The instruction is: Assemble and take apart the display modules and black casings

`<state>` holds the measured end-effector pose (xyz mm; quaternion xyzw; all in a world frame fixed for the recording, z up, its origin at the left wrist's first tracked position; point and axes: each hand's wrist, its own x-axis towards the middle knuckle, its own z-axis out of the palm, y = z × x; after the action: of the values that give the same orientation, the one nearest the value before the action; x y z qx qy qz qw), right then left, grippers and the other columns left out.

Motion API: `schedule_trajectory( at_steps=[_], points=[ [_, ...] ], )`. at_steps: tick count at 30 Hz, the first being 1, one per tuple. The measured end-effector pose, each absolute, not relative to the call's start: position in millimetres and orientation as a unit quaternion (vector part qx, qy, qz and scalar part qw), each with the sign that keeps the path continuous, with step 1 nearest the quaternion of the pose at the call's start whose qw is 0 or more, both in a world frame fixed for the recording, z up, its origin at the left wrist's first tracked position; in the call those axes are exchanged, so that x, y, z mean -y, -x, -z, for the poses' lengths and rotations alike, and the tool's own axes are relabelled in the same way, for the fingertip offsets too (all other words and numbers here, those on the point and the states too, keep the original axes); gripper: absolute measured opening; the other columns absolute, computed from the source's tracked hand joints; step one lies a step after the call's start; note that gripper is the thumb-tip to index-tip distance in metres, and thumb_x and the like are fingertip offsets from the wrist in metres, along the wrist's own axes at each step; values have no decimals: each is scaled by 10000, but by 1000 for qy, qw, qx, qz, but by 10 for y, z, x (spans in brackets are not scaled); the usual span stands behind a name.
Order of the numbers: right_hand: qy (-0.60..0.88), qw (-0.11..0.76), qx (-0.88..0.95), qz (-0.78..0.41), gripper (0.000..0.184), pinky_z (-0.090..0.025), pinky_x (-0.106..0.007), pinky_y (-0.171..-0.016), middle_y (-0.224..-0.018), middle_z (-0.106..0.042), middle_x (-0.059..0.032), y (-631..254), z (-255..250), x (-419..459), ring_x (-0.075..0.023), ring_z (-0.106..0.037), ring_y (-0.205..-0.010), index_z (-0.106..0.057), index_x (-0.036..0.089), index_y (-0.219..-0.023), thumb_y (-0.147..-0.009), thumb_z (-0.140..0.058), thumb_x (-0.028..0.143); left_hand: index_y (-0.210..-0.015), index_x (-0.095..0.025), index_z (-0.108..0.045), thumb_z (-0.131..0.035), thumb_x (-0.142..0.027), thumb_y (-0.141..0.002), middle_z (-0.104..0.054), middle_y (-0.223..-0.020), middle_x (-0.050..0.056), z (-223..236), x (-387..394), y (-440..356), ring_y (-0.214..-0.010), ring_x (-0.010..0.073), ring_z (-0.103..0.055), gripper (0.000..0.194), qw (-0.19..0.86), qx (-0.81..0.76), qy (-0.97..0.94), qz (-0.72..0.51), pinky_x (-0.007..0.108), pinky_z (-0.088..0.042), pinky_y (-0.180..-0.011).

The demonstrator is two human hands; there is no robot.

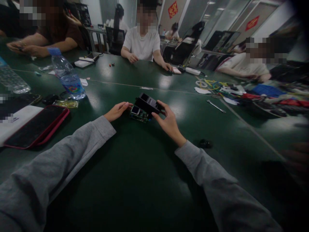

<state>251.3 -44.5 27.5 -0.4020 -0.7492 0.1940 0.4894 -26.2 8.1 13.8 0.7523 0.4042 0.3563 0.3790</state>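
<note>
A black plastic case (149, 102) with a rectangular window and small openings is tilted in my right hand (167, 120), gripped at its right end between thumb and fingers. Just below and to the left of the case is a green circuit board (142, 117) with a small screen. My left hand (118, 110) has its thumb and fingers at the board's left end, its fingertips partly hidden there. The case overlaps the board's upper side, and whether the two touch I cannot tell.
A water bottle (70, 79), a phone in a red case (38, 127) and a second bottle (12, 79) stand or lie to the left. On the right are a wrench (216, 106), a small black object (205, 143) and piled cables (214, 86). Several people sit around the green table (135, 180).
</note>
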Motion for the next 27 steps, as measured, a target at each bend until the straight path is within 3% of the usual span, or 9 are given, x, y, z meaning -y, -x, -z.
schedule_trajectory(
  at_steps=[11,20,27],
  points=[
    [506,486,709,-70,558,-508,-486,-978,-1327,-511,-114,-2766,-135,220,-265,-559,-1148,-410,234,-1407,-915,-548,458,-1198,-149,-599,-314,-640,-931,-663,-1125,117,-168,-79,265,-1069,228,-604,627,373,-402,-760,-351,417,-441,-985],
    [587,432,684,-34,514,-452,-552,-1007,-1266,-552,-161,-2957,74,52,-316,-539,-1169,-503,152,-1322,-857,-600,347,-1198,-165,-598,-356,-622,-927,-657,-1127,111,-144,-92,282,-1081,229,-601,584,377,-403,-758,-347,429,-445,-988],
    [598,404,693,-17,521,-478,-545,-977,-1263,-537,-171,-2946,99,55,-328,-534,-1169,-483,135,-1342,-856,-578,296,-1242,-147,-557,-569,-589,-837,-615,-1240,150,-214,-27,272,-1125,255,-595,600,387,-390,-769,-326,445,-454,-986]
  ],
)
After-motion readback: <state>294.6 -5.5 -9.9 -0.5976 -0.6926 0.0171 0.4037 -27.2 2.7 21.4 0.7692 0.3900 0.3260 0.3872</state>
